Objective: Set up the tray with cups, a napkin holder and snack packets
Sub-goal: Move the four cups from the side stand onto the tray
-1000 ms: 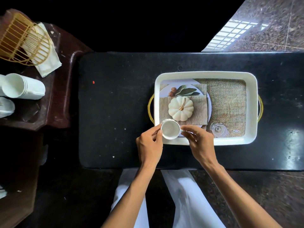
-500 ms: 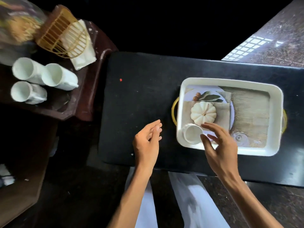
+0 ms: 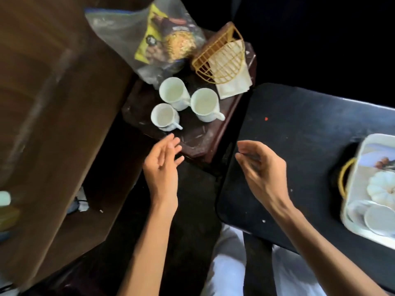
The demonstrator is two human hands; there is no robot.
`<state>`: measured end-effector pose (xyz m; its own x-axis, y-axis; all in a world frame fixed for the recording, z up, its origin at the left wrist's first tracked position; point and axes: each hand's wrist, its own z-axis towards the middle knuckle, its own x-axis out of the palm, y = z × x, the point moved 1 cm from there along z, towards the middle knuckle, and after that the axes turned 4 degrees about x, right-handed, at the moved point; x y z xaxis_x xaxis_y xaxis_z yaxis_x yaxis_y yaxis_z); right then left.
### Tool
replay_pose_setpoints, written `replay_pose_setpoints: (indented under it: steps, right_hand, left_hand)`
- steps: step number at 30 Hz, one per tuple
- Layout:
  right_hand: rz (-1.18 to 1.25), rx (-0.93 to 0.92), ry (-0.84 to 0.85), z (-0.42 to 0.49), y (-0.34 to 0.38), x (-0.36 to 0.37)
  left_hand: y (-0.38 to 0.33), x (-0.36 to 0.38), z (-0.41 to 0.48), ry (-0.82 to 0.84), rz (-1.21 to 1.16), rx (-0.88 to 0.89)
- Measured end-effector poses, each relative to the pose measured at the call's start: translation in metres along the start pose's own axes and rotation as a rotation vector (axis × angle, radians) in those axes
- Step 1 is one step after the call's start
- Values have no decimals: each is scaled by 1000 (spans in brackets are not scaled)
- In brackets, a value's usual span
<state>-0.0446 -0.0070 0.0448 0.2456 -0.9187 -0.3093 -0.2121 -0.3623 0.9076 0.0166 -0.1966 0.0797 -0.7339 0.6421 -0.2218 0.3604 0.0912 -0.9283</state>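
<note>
Three white cups stand on a dark side table (image 3: 198, 144): one at the back (image 3: 173, 93), one to its right (image 3: 205, 104), a smaller one in front (image 3: 165, 116). A gold wire napkin holder (image 3: 222, 58) with white napkins lies behind them, beside a clear bag of snack packets (image 3: 162, 37). My left hand (image 3: 162, 167) is open just below the small cup, not touching it. My right hand (image 3: 259, 169) is open over the black table's left edge. The white tray (image 3: 352, 184) sits at the far right with a white cup (image 3: 377, 218) and a white pumpkin (image 3: 382, 188) in it.
The black table (image 3: 299, 146) carries the tray, which has a gold handle (image 3: 344, 178). A large brown wooden cabinet (image 3: 53, 103) fills the left side. My white-clothed legs (image 3: 226, 270) are below, between the tables.
Both hands let go of the cup, which now stands in the tray, and moved left toward the side table. The view swung left, bringing the cups, napkin holder and snack bag to the centre.
</note>
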Motion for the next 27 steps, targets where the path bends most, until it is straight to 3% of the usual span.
replay_pose_setpoints:
  steps: [9,13,20,27]
  right_hand:
    - [-15,-15,111,41,30,112]
    - [4,13,83,53,31,138]
    - [63,42,13,65,29,163]
    - [54,17,19,52,32,154]
  left_hand:
    - [7,-31,104,-145,-117,-59]
    - [15,-29,125,-113,-103,-64]
    - [23,-15,125,42,-61,-47]
    - [16,-17,95,-19,-108,-74]
